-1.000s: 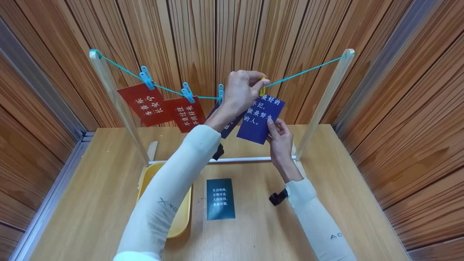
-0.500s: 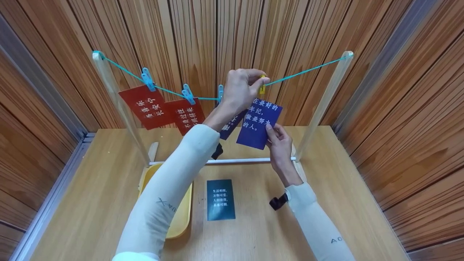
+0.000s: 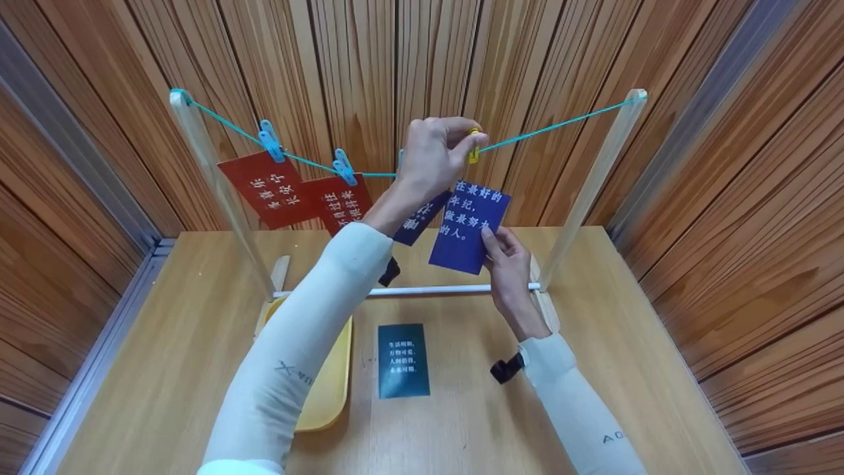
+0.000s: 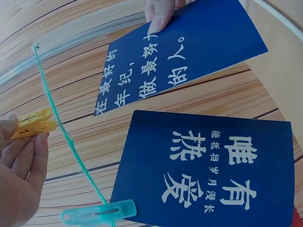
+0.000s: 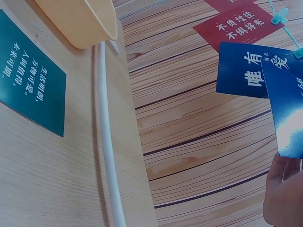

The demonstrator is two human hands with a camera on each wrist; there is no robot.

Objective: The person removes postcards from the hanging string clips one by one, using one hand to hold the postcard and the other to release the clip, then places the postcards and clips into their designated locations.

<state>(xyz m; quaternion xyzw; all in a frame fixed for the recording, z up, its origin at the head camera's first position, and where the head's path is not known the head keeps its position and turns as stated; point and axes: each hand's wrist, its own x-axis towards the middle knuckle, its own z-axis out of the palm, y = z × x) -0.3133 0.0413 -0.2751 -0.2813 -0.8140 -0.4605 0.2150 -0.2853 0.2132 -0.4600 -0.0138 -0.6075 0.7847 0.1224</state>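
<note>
My left hand (image 3: 432,158) pinches a yellow clothespin (image 4: 34,124) by its handles, right at the green cord (image 4: 71,142). Below it, a blue card (image 3: 469,227) with white writing is held by its right edge between the thumb and fingers of my right hand (image 3: 511,270). In the left wrist view, the top edge of this card is apart from the cord and the clothespin. Another blue card (image 4: 203,165) hangs beside it from a light-blue clothespin (image 4: 99,213). In the head view my left arm partly covers that hanging card.
Two red cards, one at far left (image 3: 267,188) and one nearer (image 3: 337,201), hang from the cord on blue clothespins. Two wooden posts hold the cord, with a white bar (image 3: 428,290) low between them. A green card (image 3: 403,379) and yellow tray (image 3: 330,389) are on the table.
My right hand has lowered the blue card a little, and a gap has opened between its top edge and the yellow clothespin. My left hand has shifted slightly up and left with the clothespin.
</note>
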